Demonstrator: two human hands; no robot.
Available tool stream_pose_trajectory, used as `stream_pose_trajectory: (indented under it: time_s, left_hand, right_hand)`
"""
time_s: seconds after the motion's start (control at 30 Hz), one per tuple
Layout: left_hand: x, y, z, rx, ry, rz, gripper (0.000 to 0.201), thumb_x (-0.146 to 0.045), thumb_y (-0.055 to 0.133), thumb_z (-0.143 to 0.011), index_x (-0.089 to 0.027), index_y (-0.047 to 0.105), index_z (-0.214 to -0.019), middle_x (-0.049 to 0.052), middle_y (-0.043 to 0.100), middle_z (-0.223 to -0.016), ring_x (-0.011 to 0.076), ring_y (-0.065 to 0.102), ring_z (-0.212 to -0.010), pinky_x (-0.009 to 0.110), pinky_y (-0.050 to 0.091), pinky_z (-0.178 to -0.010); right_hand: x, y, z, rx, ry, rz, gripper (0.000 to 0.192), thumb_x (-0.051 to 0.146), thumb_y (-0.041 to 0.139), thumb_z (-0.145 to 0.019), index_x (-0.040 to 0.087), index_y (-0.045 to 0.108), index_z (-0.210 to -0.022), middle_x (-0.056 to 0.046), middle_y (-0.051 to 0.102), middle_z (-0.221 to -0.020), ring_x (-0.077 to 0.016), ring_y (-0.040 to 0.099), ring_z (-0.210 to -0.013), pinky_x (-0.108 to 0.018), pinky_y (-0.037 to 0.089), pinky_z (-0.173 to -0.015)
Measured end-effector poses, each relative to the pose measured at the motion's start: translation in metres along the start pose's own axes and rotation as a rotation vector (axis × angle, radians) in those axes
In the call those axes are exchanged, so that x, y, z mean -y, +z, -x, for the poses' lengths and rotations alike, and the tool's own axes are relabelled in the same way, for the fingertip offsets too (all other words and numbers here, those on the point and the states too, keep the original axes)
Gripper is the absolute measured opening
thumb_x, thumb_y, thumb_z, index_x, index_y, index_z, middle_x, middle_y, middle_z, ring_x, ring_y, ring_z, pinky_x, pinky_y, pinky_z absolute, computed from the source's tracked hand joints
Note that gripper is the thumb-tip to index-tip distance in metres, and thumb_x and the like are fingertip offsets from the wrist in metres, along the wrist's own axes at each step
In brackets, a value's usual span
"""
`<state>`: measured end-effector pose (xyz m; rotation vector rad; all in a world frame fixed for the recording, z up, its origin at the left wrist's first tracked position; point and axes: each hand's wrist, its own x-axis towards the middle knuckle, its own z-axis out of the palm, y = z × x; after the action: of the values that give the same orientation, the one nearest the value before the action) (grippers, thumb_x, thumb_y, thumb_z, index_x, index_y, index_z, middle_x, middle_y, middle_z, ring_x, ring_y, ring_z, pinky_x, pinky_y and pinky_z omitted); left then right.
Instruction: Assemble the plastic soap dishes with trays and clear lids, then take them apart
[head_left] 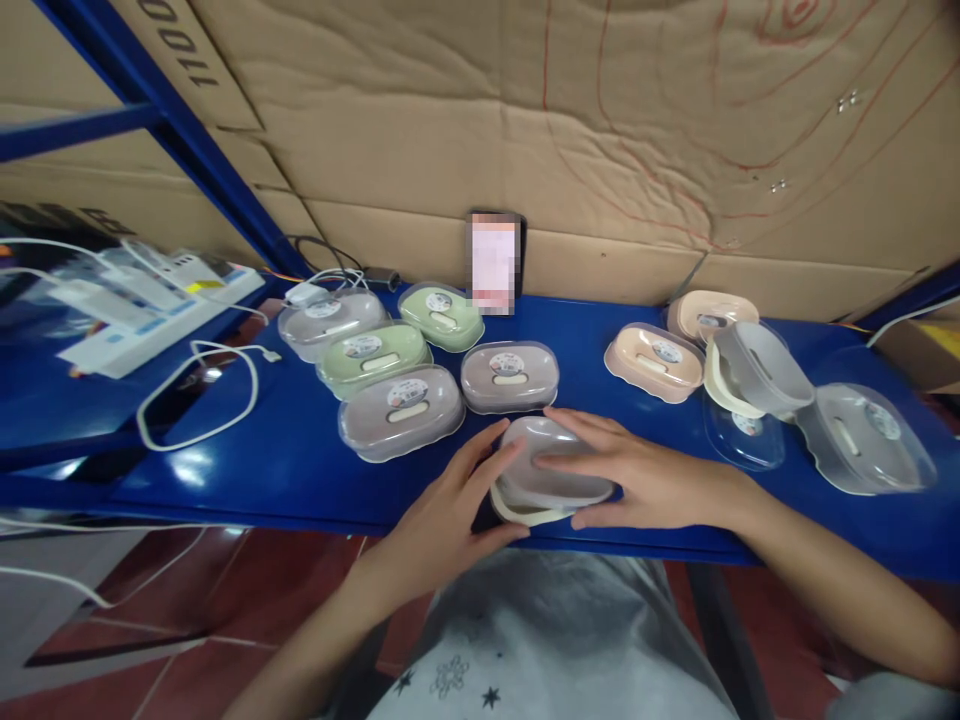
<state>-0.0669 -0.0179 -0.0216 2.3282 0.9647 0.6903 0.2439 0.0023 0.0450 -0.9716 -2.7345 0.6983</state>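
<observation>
A small grey soap dish (559,468) sits at the front edge of the blue table, its grey tray tilted over a cream base (534,515). My left hand (465,495) grips its left side, thumb low at the base and fingers at the rim. My right hand (630,470) holds the right side, with fingers reaching over the tray and the thumb near the base. No clear lid is on this dish. Just behind it stands a lidded grey-mauve soap dish (532,382) with a round label.
Lidded green soap dishes (409,365) and grey ones (435,405) stand to the left. On the right are peach dishes (630,375), a grey tray (780,375), a loose clear lid (731,440) and another grey dish (847,465). A power strip (97,352), white cable (251,400) and phone (519,280) are also there.
</observation>
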Motion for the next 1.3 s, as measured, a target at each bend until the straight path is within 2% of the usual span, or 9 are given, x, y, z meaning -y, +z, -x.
stream_pose_trajectory:
  time_s: [0.17, 0.37, 0.57, 0.73, 0.83, 0.9, 0.97, 1.13, 1.3]
  left_hand:
    - [0.001, 0.0, 0.0, -0.063, 0.03, -0.017, 0.078, -0.046, 0.071, -0.102, -0.048, 0.028, -0.168, 0.009, 0.034, -0.17, 0.0363, 0.046, -0.155, 0.06, 0.048, -0.125]
    - [-0.001, -0.002, -0.002, -0.027, 0.024, -0.045, 0.086, -0.049, 0.074, -0.1, -0.048, 0.022, -0.17, 0.009, 0.037, -0.169, 0.0361, 0.046, -0.155, 0.061, 0.047, -0.125]
    - [-0.001, -0.002, -0.004, -0.038, 0.04, -0.093, 0.068, -0.037, 0.071, -0.104, -0.039, 0.038, -0.164, 0.01, 0.034, -0.173, 0.0359, 0.042, -0.159, 0.059, 0.046, -0.126]
    - [0.0, -0.002, -0.004, -0.052, 0.104, -0.134, 0.038, -0.03, 0.065, -0.107, -0.031, 0.058, -0.144, 0.009, 0.033, -0.175, 0.0334, 0.045, -0.158, 0.054, 0.05, -0.125]
    - [0.003, -0.001, -0.003, -0.038, 0.159, -0.168, 0.038, -0.032, 0.064, -0.107, -0.031, 0.06, -0.144, 0.008, 0.036, -0.175, 0.0327, 0.051, -0.154, 0.053, 0.054, -0.121]
    - [0.006, 0.0, -0.003, -0.041, 0.194, -0.197, 0.039, -0.035, 0.063, -0.107, -0.032, 0.06, -0.146, 0.007, 0.037, -0.175, 0.0329, 0.054, -0.152, 0.052, 0.056, -0.118]
    - [0.008, 0.001, -0.004, -0.054, 0.22, -0.219, 0.041, -0.038, 0.063, -0.107, -0.033, 0.059, -0.147, 0.007, 0.038, -0.175, 0.0328, 0.056, -0.15, 0.052, 0.058, -0.116]
    - [0.009, 0.0, -0.006, -0.053, 0.225, -0.235, 0.041, -0.041, 0.063, -0.107, -0.035, 0.059, -0.148, 0.006, 0.04, -0.174, 0.0321, 0.058, -0.148, 0.051, 0.059, -0.115]
    - [0.005, -0.004, -0.007, -0.026, 0.187, -0.201, 0.039, -0.041, 0.063, -0.107, -0.036, 0.062, -0.145, 0.003, 0.039, -0.175, 0.0322, 0.056, -0.151, 0.049, 0.056, -0.118]
  right_hand:
    - [0.01, 0.004, -0.006, 0.0, -0.087, 0.088, 0.059, 0.034, 0.066, -0.106, 0.031, 0.051, -0.163, -0.007, 0.028, -0.18, -0.0296, 0.015, -0.17, -0.062, 0.018, -0.137]
    - [0.013, 0.002, -0.006, 0.027, -0.115, 0.084, 0.047, 0.023, 0.059, -0.107, 0.031, 0.062, -0.153, -0.005, 0.044, -0.173, -0.0257, 0.025, -0.168, -0.061, 0.018, -0.137]
    - [0.01, 0.017, -0.013, 0.012, -0.091, 0.099, 0.054, 0.02, 0.055, -0.109, 0.028, 0.051, -0.162, -0.008, 0.038, -0.176, -0.0244, 0.021, -0.169, -0.061, 0.013, -0.138]
    - [0.004, -0.018, 0.009, -0.092, -0.103, 0.106, 0.06, 0.037, 0.065, -0.108, 0.031, 0.048, -0.165, -0.007, 0.046, -0.172, -0.025, 0.041, -0.161, -0.052, 0.031, -0.135]
    - [-0.012, -0.066, 0.051, -0.465, 0.195, 0.279, 0.045, 0.04, 0.055, -0.112, 0.033, 0.058, -0.157, -0.006, 0.07, -0.149, -0.026, 0.065, -0.139, -0.049, 0.052, -0.118]
    - [-0.025, -0.09, 0.084, -0.69, 0.529, 0.531, 0.04, 0.042, 0.049, -0.113, 0.027, 0.068, -0.145, -0.01, 0.078, -0.13, -0.0309, 0.071, -0.125, -0.05, 0.056, -0.106]
    - [-0.036, -0.096, 0.111, -0.778, 0.804, 0.759, 0.041, 0.044, 0.048, -0.112, 0.019, 0.074, -0.132, -0.015, 0.079, -0.119, -0.0359, 0.072, -0.116, -0.051, 0.054, -0.099]
    - [-0.033, -0.037, 0.142, -0.692, 0.925, 0.787, 0.04, 0.049, 0.048, -0.111, 0.02, 0.075, -0.105, -0.013, 0.079, -0.106, -0.0316, 0.074, -0.097, -0.042, 0.053, -0.083]
    - [-0.038, 0.037, 0.143, -0.672, 0.919, 0.732, 0.061, 0.07, 0.039, -0.109, 0.02, 0.065, -0.132, -0.018, 0.073, -0.129, -0.0381, 0.069, -0.116, -0.053, 0.054, -0.094]
